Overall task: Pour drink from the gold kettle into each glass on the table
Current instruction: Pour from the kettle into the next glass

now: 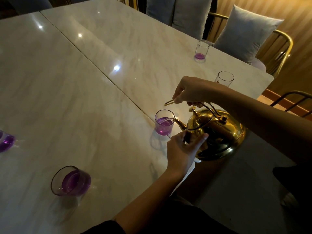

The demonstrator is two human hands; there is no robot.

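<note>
The gold kettle [219,132] hangs tilted over the table's near right edge, its spout over a glass [164,123] holding purple drink. A thin stream runs from the spout into that glass. My right hand [190,92] grips the kettle's handle from above. My left hand [183,149] presses against the kettle's body below the spout. A glass [72,181] with purple drink stands at the near left. Another purple-filled glass [5,142] is cut off at the left edge. A glass [201,49] with a little purple drink stands far right. An empty glass [225,79] stands behind my right hand.
Two marble tabletops [84,81] meet along a diagonal seam. Gold-framed chairs [280,53] with grey cushions [243,34] line the far right side. Another chair back [293,102] shows at the right edge.
</note>
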